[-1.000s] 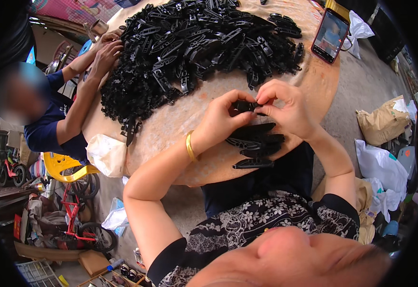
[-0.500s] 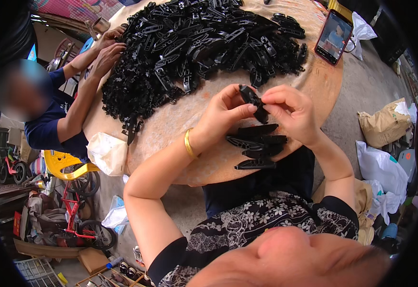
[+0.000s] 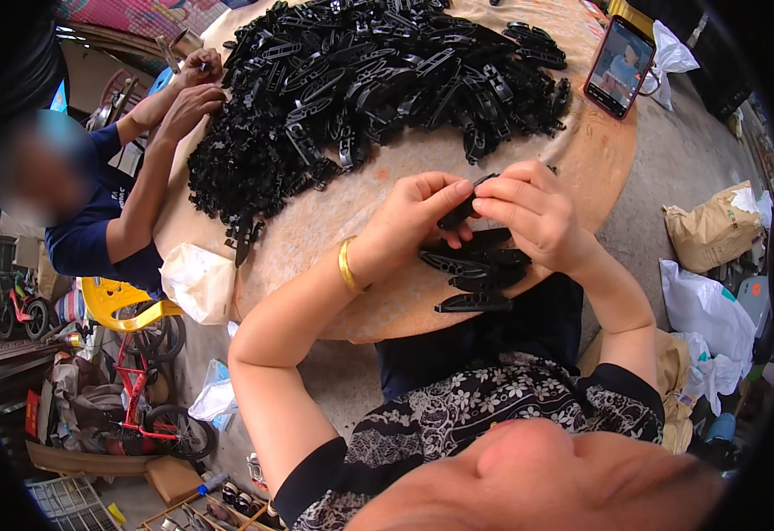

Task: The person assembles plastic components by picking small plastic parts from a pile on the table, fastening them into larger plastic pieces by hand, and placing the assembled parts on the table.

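Note:
Between my two hands is a black plastic part (image 3: 463, 209), long and narrow, partly covered by my fingers. My left hand (image 3: 418, 208), with a gold bangle on its wrist, grips it between thumb and fingers. The fingers of my right hand (image 3: 533, 212) pinch its upper right end. Just below my hands, several similar black plastic pieces (image 3: 473, 303) lie in a short stack near the table's front edge. A large heap of black plastic parts (image 3: 360, 71) covers the far side of the cloth-covered round table (image 3: 334, 221).
A phone (image 3: 619, 67) stands at the table's right edge. Across at the left, a co-worker's hands (image 3: 194, 97) are by the heap. A white bag (image 3: 199, 281) sits at the left edge, near a yellow stool (image 3: 117, 301). Bags (image 3: 714, 226) lie on the floor at right.
The black part has tilted and turned between my hands, and my right fingers have closed over its upper end. The co-worker's hands have shifted slightly away from the heap.

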Tool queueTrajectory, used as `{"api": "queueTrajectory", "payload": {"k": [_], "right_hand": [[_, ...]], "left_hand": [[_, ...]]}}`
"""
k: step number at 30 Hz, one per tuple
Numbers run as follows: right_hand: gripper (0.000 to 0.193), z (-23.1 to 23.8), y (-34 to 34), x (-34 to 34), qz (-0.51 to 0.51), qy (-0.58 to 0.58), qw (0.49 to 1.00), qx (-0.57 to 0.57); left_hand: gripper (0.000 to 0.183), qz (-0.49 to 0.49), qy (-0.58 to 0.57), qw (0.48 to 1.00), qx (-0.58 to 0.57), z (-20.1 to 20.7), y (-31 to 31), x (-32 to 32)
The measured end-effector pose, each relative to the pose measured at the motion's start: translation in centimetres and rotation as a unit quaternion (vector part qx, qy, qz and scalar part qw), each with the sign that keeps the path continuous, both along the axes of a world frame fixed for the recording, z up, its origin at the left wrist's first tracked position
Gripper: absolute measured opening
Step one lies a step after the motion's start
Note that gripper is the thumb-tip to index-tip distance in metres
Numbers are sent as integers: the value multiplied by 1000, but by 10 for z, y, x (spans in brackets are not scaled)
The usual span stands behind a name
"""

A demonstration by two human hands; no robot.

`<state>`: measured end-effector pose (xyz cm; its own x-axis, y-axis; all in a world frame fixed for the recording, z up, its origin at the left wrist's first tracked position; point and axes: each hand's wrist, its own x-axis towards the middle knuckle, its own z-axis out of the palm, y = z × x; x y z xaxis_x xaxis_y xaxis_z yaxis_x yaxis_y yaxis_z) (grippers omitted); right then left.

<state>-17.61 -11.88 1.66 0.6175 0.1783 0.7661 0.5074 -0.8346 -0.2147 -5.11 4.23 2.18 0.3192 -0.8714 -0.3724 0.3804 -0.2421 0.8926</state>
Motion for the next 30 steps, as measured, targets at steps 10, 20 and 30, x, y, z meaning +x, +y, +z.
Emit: {"api": "queueTrajectory", "payload": {"k": [10, 20, 30], "right_hand": [[28, 6, 1, -1, -25, 94, 974, 203], [36, -7, -3, -11, 2, 205, 964, 167], [30, 74, 24, -60, 457, 109, 857, 212]], "left_hand": [[36, -16, -367, 925, -91, 5, 6, -12], [36, -33, -476, 873, -98, 6, 4, -13], [38, -149, -541, 801, -207, -8, 2, -3]]}}
